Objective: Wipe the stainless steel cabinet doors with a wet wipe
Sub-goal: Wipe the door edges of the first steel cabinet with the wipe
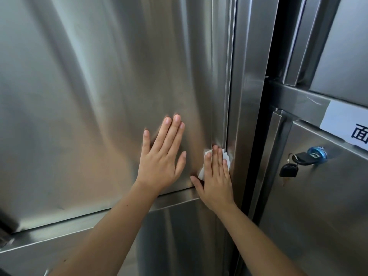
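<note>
pressing flat, left hand (162, 156) on door (89, 96), right hand (216, 179) on wipe (201, 172).

This looks like a commercial kitchen or its store room: tall brushed-steel cabinet doors (89, 96) fill the view, and the neighbouring door (318, 206) carries a blue lock (317, 155) with keys (299, 156) in it and a white paper label (346, 124) printed with a Chinese character.

Right hand (216, 182) pressing wipe (201, 172) — steel door (89, 96)
</note>
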Demonstrator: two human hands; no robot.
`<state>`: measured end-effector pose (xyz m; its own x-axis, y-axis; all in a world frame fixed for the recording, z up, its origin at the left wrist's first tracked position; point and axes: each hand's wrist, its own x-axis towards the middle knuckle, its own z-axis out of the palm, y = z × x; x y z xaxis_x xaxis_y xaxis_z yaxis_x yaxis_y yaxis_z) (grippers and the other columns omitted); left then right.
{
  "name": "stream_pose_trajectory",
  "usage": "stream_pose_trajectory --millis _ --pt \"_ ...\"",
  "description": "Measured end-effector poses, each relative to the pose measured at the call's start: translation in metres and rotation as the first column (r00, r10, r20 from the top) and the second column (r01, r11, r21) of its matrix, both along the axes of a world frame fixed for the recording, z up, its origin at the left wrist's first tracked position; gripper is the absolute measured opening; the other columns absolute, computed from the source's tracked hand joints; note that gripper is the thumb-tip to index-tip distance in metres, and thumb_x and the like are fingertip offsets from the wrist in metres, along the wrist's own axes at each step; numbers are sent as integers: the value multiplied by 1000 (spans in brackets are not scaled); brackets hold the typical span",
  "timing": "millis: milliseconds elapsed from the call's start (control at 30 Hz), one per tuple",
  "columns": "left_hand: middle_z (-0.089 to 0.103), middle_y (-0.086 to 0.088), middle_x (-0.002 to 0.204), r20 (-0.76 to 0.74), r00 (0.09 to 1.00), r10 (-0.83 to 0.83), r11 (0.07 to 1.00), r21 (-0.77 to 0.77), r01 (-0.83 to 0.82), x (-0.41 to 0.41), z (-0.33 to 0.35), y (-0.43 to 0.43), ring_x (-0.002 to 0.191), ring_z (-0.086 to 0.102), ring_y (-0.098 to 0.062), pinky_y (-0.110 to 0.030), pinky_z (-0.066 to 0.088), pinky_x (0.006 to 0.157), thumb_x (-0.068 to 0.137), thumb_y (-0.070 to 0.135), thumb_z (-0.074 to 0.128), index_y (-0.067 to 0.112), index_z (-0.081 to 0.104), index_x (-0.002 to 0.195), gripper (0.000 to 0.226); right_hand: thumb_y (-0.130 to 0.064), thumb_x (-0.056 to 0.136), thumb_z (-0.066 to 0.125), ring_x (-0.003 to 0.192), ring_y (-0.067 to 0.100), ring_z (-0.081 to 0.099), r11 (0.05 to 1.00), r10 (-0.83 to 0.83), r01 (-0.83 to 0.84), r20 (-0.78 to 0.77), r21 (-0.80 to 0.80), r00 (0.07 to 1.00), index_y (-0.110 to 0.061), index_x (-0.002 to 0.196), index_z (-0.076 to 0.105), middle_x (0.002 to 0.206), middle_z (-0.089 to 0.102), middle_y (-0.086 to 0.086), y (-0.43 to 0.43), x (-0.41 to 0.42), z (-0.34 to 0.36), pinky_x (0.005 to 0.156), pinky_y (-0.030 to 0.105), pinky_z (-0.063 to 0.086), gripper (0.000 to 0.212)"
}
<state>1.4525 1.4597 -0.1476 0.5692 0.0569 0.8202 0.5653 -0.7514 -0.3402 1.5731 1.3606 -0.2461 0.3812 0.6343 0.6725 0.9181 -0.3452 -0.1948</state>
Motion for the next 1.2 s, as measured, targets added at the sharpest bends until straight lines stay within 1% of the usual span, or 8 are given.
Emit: stream_pose_trajectory --millis 133,233,367,533,767,900,1067,1200 --pt "14 -6 152 4 1000 13 1000 18 -13 1 -2 2 144 -4 -13 -46 0 112 92 37 33 8 22 146 62 -56 96 15 143 22 -7 992 43 -42 -4 121 999 -13 144 -23 151 -2 16 9 5 33 115 30 -5 75" --pt "15 -5 152 9 1000 15 999 28 -15 3 -3 3 144 -3 -14 -45 -3 113 93 38 32 9 20 146 62 -55 96 20 143 23 -5 986 46 -48 14 161 999 -13 145 -21 151 -2 16 13 7 47 116 30 -4 77" --pt "15 -5 152 7 1000 13 999 39 -14 3 -3 5 144 -3 -14 -44 -3 113 93 38 32 9 20 146 62 -56 93 27 143 23 -12 996 77 -76 -20 54 997 -10 146 -18 152 -4 17 2 4 24 117 31 -7 83" --pt "9 -5 153 11 1000 23 999 40 -23 3 -4 4 144 -4 -14 -43 -7 113 93 37 31 9 17 147 63 -57 90 28 140 34 7 988 83 -96 -112 -117 990 0 144 8 151 4 18 -17 -5 -10 116 33 -1 82" --pt "15 -5 152 16 1000 4 999 52 -5 2 -2 4 144 -3 -14 -43 -5 113 93 36 32 8 20 146 62 -62 91 17 141 19 -20 996 75 -78 -78 -31 994 -12 143 -25 150 -21 9 -3 2 21 114 27 -16 84" --pt "14 -5 152 20 1000 -3 999 48 2 3 -2 4 143 -3 -13 -43 -5 113 93 36 32 8 19 147 61 -61 92 20 142 21 -16 995 87 -90 -83 -34 993 -14 144 -25 152 -16 11 -3 2 18 115 29 -13 83" --pt "15 -5 152 33 999 -11 998 69 9 4 -4 7 144 -2 -14 -43 -6 113 93 34 32 9 20 147 61 -55 91 31 141 32 9 993 90 -93 -53 -73 995 -9 145 -18 151 4 21 -13 -1 -9 115 34 -1 87" --pt "20 -6 151 19 999 -41 994 100 39 1 -1 9 144 5 -15 -43 1 114 93 29 32 8 26 145 56 -54 91 30 142 22 -7 994 107 -106 -125 16 986 -15 143 -25 151 -5 16 -3 -1 11 116 30 -8 86"
